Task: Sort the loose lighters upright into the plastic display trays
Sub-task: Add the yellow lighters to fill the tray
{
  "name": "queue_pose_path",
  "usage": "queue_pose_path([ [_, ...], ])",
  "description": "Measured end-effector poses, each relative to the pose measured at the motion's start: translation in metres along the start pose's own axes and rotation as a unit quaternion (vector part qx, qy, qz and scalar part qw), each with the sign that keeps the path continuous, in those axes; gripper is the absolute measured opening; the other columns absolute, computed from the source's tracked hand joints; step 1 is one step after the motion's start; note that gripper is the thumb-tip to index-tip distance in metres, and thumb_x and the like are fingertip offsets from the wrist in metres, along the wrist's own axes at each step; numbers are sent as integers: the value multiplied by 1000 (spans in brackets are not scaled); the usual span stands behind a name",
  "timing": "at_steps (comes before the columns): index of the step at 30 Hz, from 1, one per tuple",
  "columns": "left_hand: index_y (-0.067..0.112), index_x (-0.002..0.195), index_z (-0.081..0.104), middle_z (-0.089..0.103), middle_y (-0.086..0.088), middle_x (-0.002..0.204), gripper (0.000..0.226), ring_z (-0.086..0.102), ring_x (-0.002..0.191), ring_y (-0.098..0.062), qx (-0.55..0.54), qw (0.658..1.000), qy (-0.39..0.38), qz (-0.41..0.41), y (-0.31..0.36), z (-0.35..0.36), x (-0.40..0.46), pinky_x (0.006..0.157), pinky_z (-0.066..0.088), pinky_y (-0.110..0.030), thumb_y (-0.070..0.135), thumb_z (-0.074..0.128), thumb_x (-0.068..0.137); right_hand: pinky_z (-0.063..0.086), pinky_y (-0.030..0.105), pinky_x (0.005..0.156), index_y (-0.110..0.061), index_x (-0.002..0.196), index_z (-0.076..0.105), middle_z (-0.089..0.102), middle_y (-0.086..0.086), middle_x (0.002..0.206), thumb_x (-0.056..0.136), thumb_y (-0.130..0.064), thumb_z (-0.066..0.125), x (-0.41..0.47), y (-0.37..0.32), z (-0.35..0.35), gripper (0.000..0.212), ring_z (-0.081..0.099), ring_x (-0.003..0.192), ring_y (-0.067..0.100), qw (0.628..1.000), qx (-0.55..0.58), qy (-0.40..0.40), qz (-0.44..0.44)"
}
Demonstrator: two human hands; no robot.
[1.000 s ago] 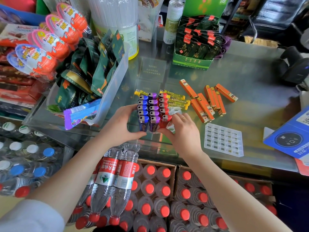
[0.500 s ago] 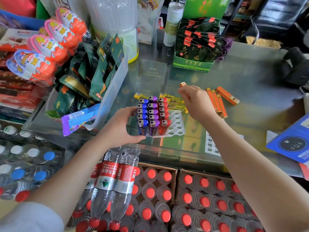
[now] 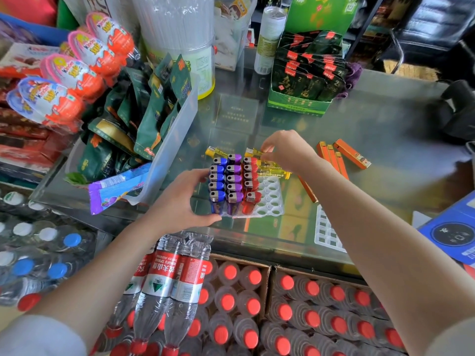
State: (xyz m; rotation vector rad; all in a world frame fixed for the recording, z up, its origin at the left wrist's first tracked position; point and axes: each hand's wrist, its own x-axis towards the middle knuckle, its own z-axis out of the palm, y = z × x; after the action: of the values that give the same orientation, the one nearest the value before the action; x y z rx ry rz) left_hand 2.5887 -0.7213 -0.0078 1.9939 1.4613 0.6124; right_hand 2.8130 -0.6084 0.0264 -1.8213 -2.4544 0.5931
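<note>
A clear display tray (image 3: 273, 199) lies on the glass counter (image 3: 385, 119). Blue lighters (image 3: 217, 186), purple lighters (image 3: 234, 187) and red lighters (image 3: 248, 186) stand upright in its three left columns, and the right holes are bare. My left hand (image 3: 181, 201) grips the tray's left edge. Just behind the tray, my right hand (image 3: 286, 150) pinches a yellow lighter (image 3: 253, 152) among several yellow lighters (image 3: 273, 172) lying flat there. Orange lighters (image 3: 352, 156) lie loose to the right. My right forearm partly covers a second, bare white tray (image 3: 326, 235).
A clear bin (image 3: 177, 134) of green packets stands close to the tray's left. A green box of sachets (image 3: 298, 107) sits behind, and a blue box (image 3: 452, 232) at the right edge. Crates of red-capped bottles (image 3: 231, 304) lie below the counter's front edge.
My right hand left the tray's front, reached back toward the loose lighters, then shifted left onto a yellow one. My left hand stayed on the tray.
</note>
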Motion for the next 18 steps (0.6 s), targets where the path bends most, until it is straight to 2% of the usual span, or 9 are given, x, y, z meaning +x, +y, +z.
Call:
queue_pose_path([
  [2,24,125,41,43,20,110,77,37,102,6,-1,1000,-3,2,-1,0,0,84,30,-14,36,80,59,53,40,85,-14,105,64,66,7,111,88,-25,58,1,0,0,22,62,95,24,1000,-23,-2,3],
  [5,25,125,41,43,20,111,77,37,103,6,-6,1000,-4,-1,-2,1,0,83,29,-12,39,79,59,49,33,66,-13,105,54,63,10,105,89,-23,56,-7,1,1,19,59,80,26,999,-18,45,8],
  [8,24,125,41,43,19,112,77,37,103,7,-7,1000,0,-3,-2,1,-1,82,29,-11,33,80,60,39,23,51,-13,94,49,60,0,84,87,-19,57,-23,3,-2,13,48,59,9,984,104,144,-1],
  [10,23,126,40,43,19,113,78,36,103,8,-6,1000,1,-3,-2,2,-1,82,28,-12,31,81,60,36,11,52,-18,93,46,53,-11,78,86,-18,60,-38,0,-1,16,43,59,-1,961,210,181,9],
  [11,23,126,41,43,18,114,78,36,103,7,-6,1000,2,-3,-2,2,0,83,30,-14,31,81,60,37,9,55,-19,97,47,53,-12,79,85,-18,61,-44,-2,1,18,46,61,-1,949,256,182,15],
  [14,24,126,42,44,18,114,80,38,104,4,-8,1000,2,-1,-3,2,0,88,31,-22,41,78,56,50,20,61,-18,109,54,60,-5,76,85,-16,62,-61,-8,13,25,54,59,6,912,387,134,32],
  [16,26,125,41,44,19,114,81,39,105,4,-9,1000,3,1,-3,3,-1,88,31,-23,51,71,54,54,29,61,-15,104,56,61,-1,70,84,-13,63,-66,-11,21,21,56,54,9,899,425,99,33],
  [18,28,125,41,45,19,115,81,39,106,4,-12,1000,5,0,-4,3,-1,88,31,-23,54,67,53,57,38,65,-11,98,56,63,0,67,83,-12,65,-67,-13,29,18,62,55,16,894,436,98,40],
])
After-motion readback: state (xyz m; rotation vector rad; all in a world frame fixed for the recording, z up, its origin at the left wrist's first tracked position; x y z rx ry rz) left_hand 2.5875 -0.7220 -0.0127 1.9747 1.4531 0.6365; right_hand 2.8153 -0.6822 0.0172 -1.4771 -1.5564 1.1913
